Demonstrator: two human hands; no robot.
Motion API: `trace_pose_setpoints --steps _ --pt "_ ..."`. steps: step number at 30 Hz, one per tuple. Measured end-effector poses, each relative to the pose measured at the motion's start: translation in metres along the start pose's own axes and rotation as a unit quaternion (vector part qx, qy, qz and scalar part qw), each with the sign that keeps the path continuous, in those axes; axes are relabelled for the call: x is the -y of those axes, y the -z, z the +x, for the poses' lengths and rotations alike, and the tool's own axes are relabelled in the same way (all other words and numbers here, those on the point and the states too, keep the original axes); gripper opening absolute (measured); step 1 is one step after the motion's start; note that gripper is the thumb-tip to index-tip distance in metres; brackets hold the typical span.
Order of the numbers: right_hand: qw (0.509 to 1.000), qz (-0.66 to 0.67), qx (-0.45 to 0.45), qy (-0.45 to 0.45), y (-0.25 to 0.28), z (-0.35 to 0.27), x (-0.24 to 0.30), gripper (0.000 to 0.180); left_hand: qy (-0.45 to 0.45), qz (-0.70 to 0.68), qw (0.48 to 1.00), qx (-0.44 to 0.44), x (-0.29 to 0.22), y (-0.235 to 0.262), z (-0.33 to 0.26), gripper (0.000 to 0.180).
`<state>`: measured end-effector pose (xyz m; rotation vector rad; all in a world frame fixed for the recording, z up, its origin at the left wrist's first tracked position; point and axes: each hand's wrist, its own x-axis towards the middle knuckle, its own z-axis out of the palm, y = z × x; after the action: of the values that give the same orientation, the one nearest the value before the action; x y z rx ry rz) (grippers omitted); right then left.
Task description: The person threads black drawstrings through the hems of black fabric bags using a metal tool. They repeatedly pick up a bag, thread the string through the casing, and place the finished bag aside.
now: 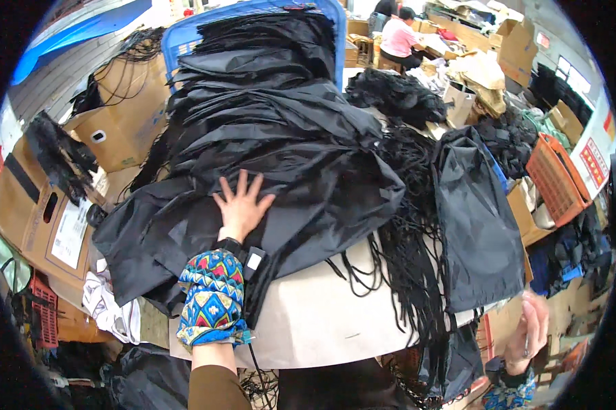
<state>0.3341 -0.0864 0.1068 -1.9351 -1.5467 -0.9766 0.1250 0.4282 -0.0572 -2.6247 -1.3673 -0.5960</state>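
My left hand (241, 206) lies flat with its fingers spread on a big heap of black fabric bags (267, 137) piled on a pale table (322, 321). A colourful patterned sleeve cover wraps that wrist. My right hand (530, 331) hangs blurred at the lower right, off the table edge, beside a single black drawstring bag (475, 219); whether it holds anything cannot be told. A bundle of black cords (407, 253) trails over the table between the heap and that bag.
A blue plastic crate (253, 14) stands behind the heap. Cardboard boxes (117, 123) line the left, an orange basket (554, 178) sits at the right. A person in a pink top (398, 37) works at the back. More black cloth lies on the floor.
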Motion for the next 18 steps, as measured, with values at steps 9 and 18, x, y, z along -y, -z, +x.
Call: trace_pose_setpoints --steps 9,18 --pt "0.980 0.014 0.110 0.166 -0.118 0.147 0.053 0.045 -0.163 -0.077 0.982 0.059 -0.032 0.050 -0.078 0.063" --pt "0.895 0.115 0.329 0.279 -0.225 0.082 0.124 0.052 -0.089 -0.083 0.977 -0.176 0.030 0.145 -0.018 0.078"
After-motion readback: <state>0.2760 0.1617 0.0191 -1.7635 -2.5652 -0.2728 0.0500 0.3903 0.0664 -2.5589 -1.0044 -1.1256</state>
